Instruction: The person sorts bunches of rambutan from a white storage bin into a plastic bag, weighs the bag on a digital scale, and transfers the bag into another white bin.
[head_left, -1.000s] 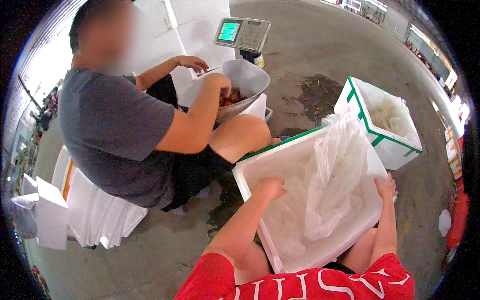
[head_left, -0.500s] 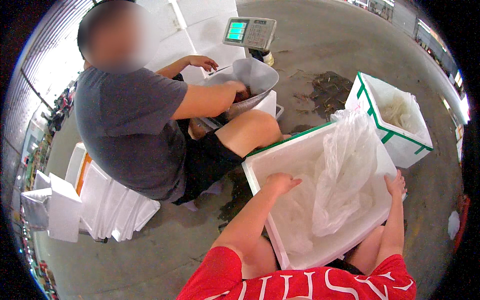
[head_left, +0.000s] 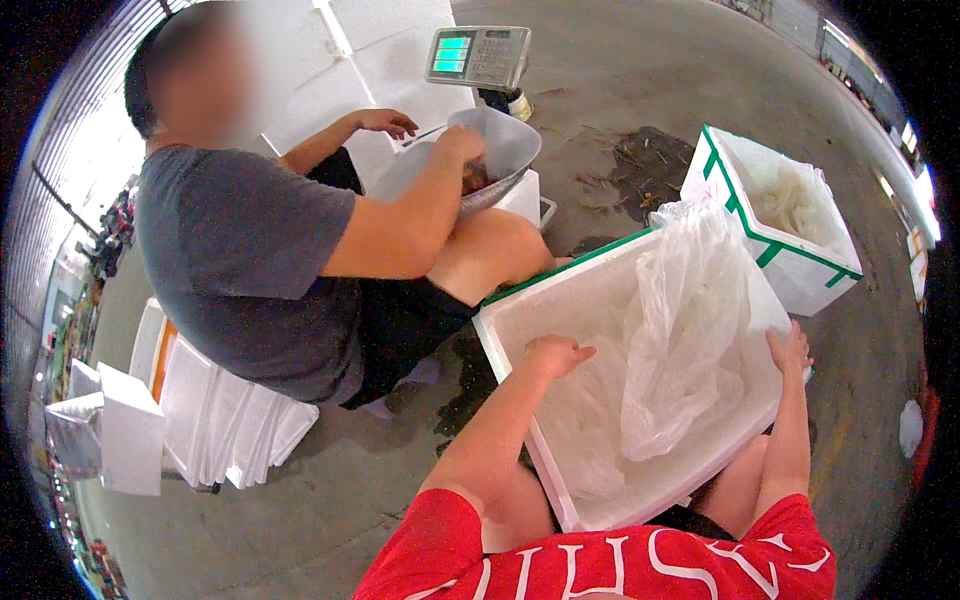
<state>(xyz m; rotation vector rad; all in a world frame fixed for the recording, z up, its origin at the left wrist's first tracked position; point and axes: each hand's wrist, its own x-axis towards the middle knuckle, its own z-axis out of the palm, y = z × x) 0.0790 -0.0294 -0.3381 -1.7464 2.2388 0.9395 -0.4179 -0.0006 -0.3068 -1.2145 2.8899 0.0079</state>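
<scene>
A white foam box (head_left: 507, 345) with green tape along its far edge sits tilted in front of me, between my legs. Inside lies a crumpled clear plastic bag (head_left: 668, 370), bunched up toward the far rim. My left hand (head_left: 558, 355) is inside the left wall, its fingers drawn together over the pale, cloudy plastic; whatever they pinch is hidden. On the right wall, my right hand (head_left: 790, 349) grips the rim, thumb inside and fingers over the outside.
A co-worker (head_left: 250, 260) sits at my left, one hand in a grey scoop-shaped pan (head_left: 512, 145) by a digital scale (head_left: 478, 57). A second foam box (head_left: 805, 285) with green tape stands far right. Foam lids (head_left: 225, 405) lean at left. Dark wet debris (head_left: 650, 165) marks the floor.
The co-worker's hand in the pan has risen a little. My hands keep their places on the box, and the whole scene has shifted slightly left with my head.
</scene>
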